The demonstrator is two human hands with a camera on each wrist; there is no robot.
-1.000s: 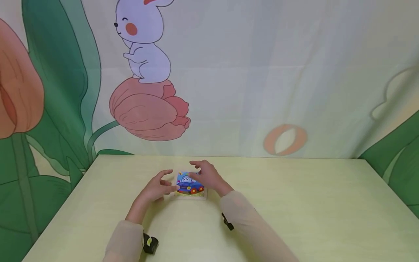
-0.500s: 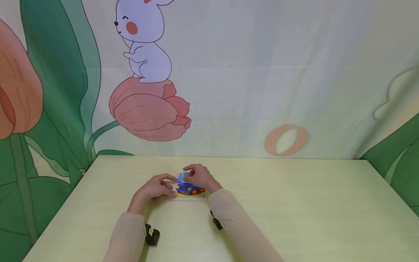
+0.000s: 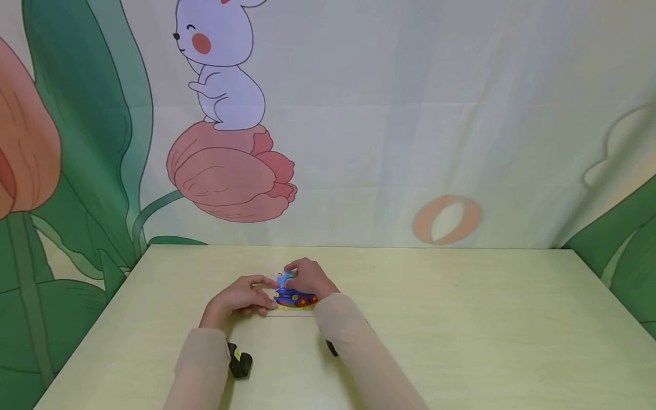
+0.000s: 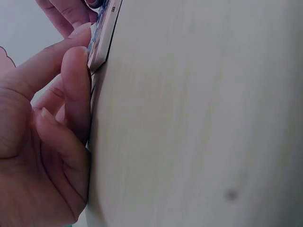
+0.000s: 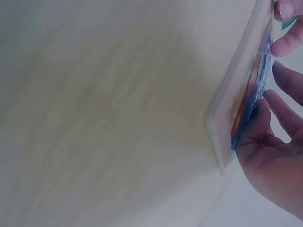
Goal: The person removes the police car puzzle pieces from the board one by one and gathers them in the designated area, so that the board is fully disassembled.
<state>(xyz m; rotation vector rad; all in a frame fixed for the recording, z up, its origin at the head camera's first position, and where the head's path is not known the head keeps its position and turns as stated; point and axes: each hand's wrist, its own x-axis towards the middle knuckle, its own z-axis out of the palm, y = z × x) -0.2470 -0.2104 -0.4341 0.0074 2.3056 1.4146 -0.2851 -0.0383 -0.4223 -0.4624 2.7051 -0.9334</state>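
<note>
A pale-rimmed board picturing a blue car (image 3: pixel 294 298) is lying on the pale-yellow worktop (image 3: pixel 461 330). The left hand (image 3: pixel 245 295) is touching its side, grip loosely spread; whether the bent-fingered right hand (image 3: pixel 310 278) is pinching anything, I can't tell. Lopsided pressing could be skidding the board.

Free tabletop (image 3: pixel 461 307) right of right grip (image 3: pixel 309 278)

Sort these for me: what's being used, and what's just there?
Being used:
the board with the blue car picture
the table under it

Just there:
the curtain with the bunny hanging behind
the beige left sleeve
the black left wrist camera
</note>
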